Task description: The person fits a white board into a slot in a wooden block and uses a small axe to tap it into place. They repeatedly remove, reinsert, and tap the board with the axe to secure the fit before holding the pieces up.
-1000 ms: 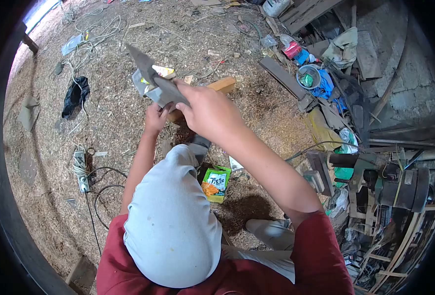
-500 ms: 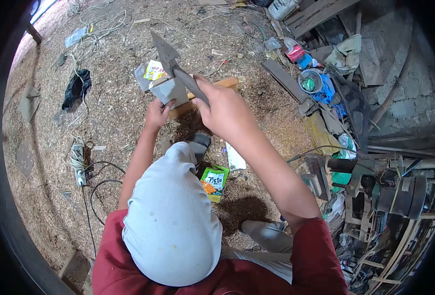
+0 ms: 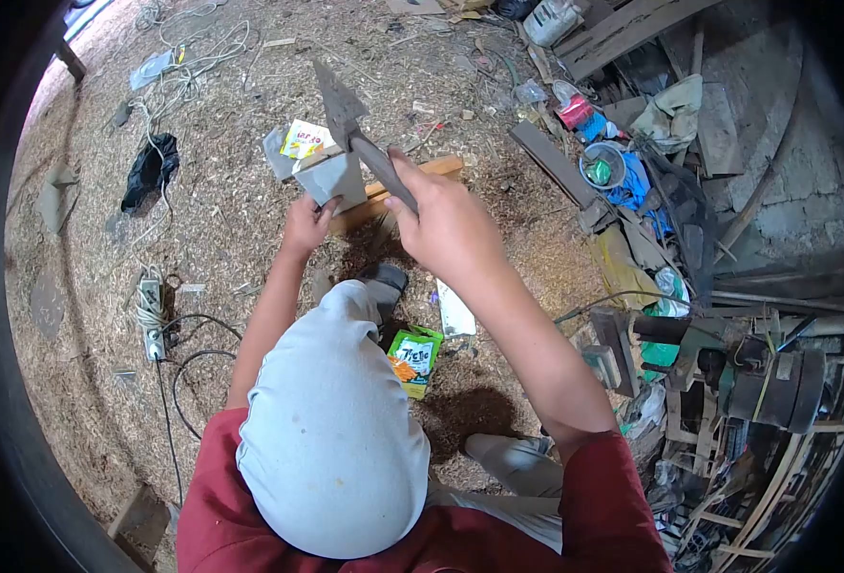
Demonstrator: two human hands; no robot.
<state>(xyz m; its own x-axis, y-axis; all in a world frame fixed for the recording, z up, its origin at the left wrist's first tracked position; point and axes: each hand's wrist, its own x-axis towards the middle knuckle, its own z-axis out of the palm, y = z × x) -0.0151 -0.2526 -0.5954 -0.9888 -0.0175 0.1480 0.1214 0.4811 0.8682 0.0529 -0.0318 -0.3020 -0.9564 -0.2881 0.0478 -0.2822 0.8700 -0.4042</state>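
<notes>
At twelve o'clock, our right hand [image 3: 451, 222] clasped a hatchet [image 3: 343, 107]; at eleven, our left hand [image 3: 305, 227] pinched a pale block [image 3: 331, 180], not visibly split.

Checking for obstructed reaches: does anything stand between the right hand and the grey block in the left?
Only the pointed tool in the right hand: its head overlaps a corner of the grey block, which the left hand holds; contact can't be told. The wooden beam appears beneath them; nothing else visible intervenes.
</notes>
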